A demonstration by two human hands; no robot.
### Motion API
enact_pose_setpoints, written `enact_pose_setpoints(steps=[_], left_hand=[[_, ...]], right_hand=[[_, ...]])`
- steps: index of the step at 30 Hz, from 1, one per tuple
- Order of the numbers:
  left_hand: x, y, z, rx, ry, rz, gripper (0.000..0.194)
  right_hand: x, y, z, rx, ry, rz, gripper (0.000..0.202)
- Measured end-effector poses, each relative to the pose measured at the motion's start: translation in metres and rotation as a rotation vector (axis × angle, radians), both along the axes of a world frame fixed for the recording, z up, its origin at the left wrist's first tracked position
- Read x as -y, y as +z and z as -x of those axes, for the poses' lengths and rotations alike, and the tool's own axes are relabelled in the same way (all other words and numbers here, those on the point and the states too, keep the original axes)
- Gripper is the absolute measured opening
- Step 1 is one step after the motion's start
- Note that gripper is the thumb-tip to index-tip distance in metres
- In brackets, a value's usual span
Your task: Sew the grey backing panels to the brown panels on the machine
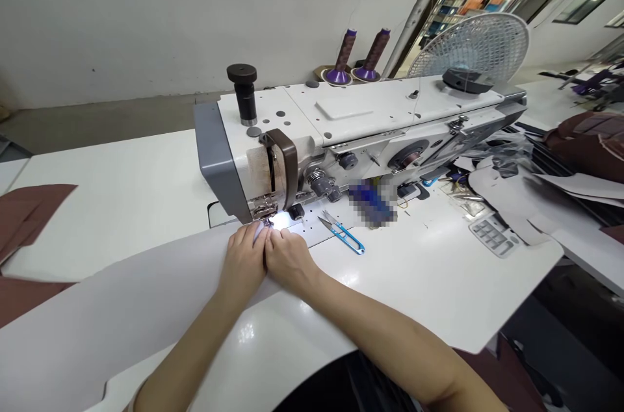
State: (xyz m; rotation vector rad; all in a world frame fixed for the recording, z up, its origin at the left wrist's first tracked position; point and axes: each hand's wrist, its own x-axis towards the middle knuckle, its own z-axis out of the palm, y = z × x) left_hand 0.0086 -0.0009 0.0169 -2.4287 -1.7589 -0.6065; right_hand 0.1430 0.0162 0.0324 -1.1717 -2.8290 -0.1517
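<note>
A long pale grey sheet of material (160, 282) runs from the lower left up to the needle area of a white sewing machine (351, 106). My left hand (244, 253) lies on the sheet just in front of the lit presser foot (268, 220), its fingers together. Right beside it, touching it, my right hand (288, 256) is closed with its fingertips at the sheet's edge. Both hands seem to grip the sheet there. Blue thread snips (345, 234) rest on the machine bed to the right of my hands.
Behind the machine stand two brown thread cones (373, 54) and a white fan (475, 45). Brown pieces (39, 214) lie at the left. Paper templates (511, 184), a calculator-like keypad (494, 236) and a brown stack (589, 145) are on the right. A blurred object (373, 203) sits under the arm.
</note>
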Motion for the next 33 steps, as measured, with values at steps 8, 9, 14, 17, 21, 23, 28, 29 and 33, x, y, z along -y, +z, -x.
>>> enact_pose_setpoints(steps=[8,9,14,17,21,23,28,29,33], left_hand=[[0.008,0.005,-0.004,-0.145,0.038,-0.03,0.034],[0.01,0.006,-0.005,-0.176,0.076,-0.02,0.034],[0.015,0.007,-0.012,-0.229,0.145,0.007,0.038],[0.013,0.003,-0.012,-0.224,0.145,-0.002,0.038],[0.006,0.001,-0.003,-0.186,0.107,0.001,0.036],[0.001,0.003,0.004,-0.185,0.07,0.01,0.037],[-0.003,0.012,0.005,-0.251,0.013,0.044,0.039],[-0.001,0.012,0.0,-0.258,0.046,0.04,0.038],[0.008,0.009,-0.016,-0.28,0.164,0.001,0.038]], right_hand=[[-0.006,0.002,-0.002,-0.04,-0.04,0.079,0.017],[-0.006,0.002,-0.002,-0.031,-0.031,0.076,0.017],[-0.009,-0.002,-0.001,-0.011,-0.021,0.049,0.018],[-0.01,-0.003,0.001,-0.02,-0.027,0.048,0.019],[-0.009,-0.002,0.003,-0.032,-0.089,0.06,0.019],[-0.009,0.0,0.003,-0.042,-0.145,0.074,0.019],[-0.01,0.002,0.005,-0.068,-0.226,0.107,0.016],[-0.011,0.001,0.005,-0.072,-0.224,0.109,0.017],[-0.009,0.002,0.003,-0.066,-0.222,0.109,0.019]])
